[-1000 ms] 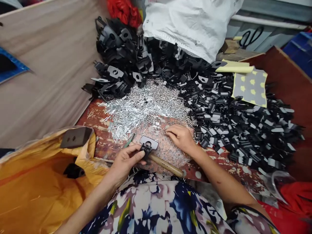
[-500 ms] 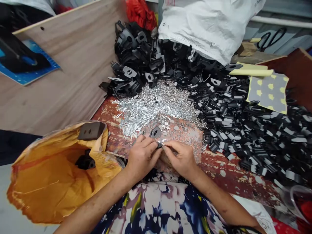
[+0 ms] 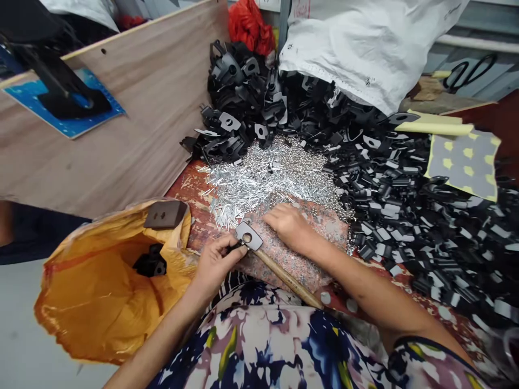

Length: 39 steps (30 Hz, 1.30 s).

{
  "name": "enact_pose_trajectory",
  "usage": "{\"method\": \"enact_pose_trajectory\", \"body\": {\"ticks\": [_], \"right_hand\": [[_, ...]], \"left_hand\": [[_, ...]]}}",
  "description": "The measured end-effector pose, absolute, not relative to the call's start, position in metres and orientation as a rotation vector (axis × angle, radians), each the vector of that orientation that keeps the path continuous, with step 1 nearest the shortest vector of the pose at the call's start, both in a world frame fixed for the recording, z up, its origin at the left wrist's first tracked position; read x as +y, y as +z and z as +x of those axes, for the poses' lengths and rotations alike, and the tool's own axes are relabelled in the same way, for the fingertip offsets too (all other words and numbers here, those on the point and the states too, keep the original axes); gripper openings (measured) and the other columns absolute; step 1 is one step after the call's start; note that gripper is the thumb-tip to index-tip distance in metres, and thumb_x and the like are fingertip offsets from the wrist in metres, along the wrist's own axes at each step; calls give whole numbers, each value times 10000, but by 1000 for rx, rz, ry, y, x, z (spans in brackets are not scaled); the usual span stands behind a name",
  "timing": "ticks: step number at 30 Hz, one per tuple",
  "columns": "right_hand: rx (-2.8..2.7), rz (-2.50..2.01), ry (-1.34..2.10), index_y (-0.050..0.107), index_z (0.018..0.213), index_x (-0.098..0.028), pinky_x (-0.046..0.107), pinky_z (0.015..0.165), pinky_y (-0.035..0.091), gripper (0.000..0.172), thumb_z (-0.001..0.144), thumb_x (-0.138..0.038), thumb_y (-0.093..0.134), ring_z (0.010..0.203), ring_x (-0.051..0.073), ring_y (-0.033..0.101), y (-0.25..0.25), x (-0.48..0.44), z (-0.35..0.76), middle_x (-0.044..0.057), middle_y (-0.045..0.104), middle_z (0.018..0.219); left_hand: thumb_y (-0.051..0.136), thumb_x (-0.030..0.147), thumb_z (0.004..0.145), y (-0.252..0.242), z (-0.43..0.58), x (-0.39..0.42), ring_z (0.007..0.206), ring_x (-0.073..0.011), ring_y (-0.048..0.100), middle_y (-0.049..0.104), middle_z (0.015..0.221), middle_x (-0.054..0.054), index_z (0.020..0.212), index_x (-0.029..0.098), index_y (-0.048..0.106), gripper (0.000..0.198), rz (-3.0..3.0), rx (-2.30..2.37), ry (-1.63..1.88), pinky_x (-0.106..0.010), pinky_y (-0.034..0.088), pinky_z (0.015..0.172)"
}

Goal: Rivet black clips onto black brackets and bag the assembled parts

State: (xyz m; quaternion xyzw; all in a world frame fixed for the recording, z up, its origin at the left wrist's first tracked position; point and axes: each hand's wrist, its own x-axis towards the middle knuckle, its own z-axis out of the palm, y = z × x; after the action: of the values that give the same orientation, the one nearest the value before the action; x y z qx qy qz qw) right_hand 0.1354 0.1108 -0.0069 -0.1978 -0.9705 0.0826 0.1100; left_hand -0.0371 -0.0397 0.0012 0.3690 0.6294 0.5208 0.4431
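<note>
My left hand (image 3: 214, 263) pinches a small black metal clip part (image 3: 248, 236) with a hole in its flat tab, held just above the worn red table (image 3: 190, 186). My right hand (image 3: 288, 225) rests palm down on the speckled pad (image 3: 284, 254), its fingers curled at the near edge of the pile of silver pins (image 3: 267, 175); what its fingertips hold is hidden. A wooden hammer handle (image 3: 288, 279) lies on the pad between my hands, running toward my lap.
A big heap of black clip parts (image 3: 405, 183) fills the back and right of the table. An open orange bag (image 3: 101, 281) with black pieces stands at my left. A wooden board (image 3: 121, 108), a white sack (image 3: 365, 43), scissors (image 3: 466, 73) and grey sticker sheets (image 3: 462, 159) lie behind.
My hands were together on the clip half a second ago. Now they are apart: the left keeps the clip, the right has moved up to the edge of the pins.
</note>
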Motion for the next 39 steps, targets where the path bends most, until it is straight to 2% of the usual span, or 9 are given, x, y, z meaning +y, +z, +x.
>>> {"method": "enact_pose_trajectory", "body": {"ticks": [3,7,12,15,17,21,30,35,39], "right_hand": [[-3017,-250,15,684,869,-186,365,819,415,298,1011,-79,444,846,206,522,-12,126,116,61,655,815],[-2975,-230,56,675,881,-175,386,820,421,292,1006,-77,430,850,215,524,-14,133,114,79,645,836],[-2548,-611,598,704,892,-195,379,767,501,184,931,-111,545,823,202,624,6,124,133,51,703,849],[-2159,-690,1023,724,901,-240,373,804,554,71,909,-207,661,855,184,696,26,97,136,13,755,905],[-2043,-627,1136,722,858,-251,398,866,559,61,905,-226,692,866,182,713,34,76,131,2,770,900],[-2098,-548,1016,695,856,-267,478,1043,472,93,938,-227,674,852,169,712,35,54,118,-34,776,896],[-2415,-445,536,653,937,-307,599,1222,297,193,941,-149,542,922,204,701,30,38,118,-22,767,986],[-2504,-439,390,623,932,-297,560,1210,353,181,971,-163,508,852,202,681,20,32,111,0,748,888],[-2432,-367,307,603,941,-284,530,1184,372,193,957,-121,501,858,179,696,22,38,118,-18,758,911]], "left_hand": [[767,336,736,-5,-41,-42,522,-102,347,436,606,41,598,188,571,282,577,1374,1313,-215,277,441],[791,332,704,-10,-43,-41,478,-68,368,475,611,42,617,170,591,271,388,1225,1377,-177,327,394],[807,396,703,-5,-46,-37,499,-84,439,543,657,15,713,162,668,272,244,1100,1498,-186,359,375],[826,433,712,-2,-42,-33,495,-83,452,583,672,-1,709,159,677,312,206,1081,1502,-173,322,344],[841,432,718,-1,-37,-31,493,-78,455,586,667,-4,682,151,674,329,227,1061,1482,-163,328,337],[846,418,743,-1,-29,-30,492,-86,481,577,653,8,728,148,698,308,244,995,1498,-182,427,356],[840,384,763,-7,-23,-35,554,-102,548,596,698,15,795,154,695,273,192,967,1535,-206,506,436],[860,302,732,-7,-17,-35,505,-70,506,542,612,57,679,167,605,293,167,983,1584,-187,480,475],[832,371,774,-5,-24,-42,567,-103,577,630,710,13,765,159,671,266,148,909,1523,-217,527,498]]}}
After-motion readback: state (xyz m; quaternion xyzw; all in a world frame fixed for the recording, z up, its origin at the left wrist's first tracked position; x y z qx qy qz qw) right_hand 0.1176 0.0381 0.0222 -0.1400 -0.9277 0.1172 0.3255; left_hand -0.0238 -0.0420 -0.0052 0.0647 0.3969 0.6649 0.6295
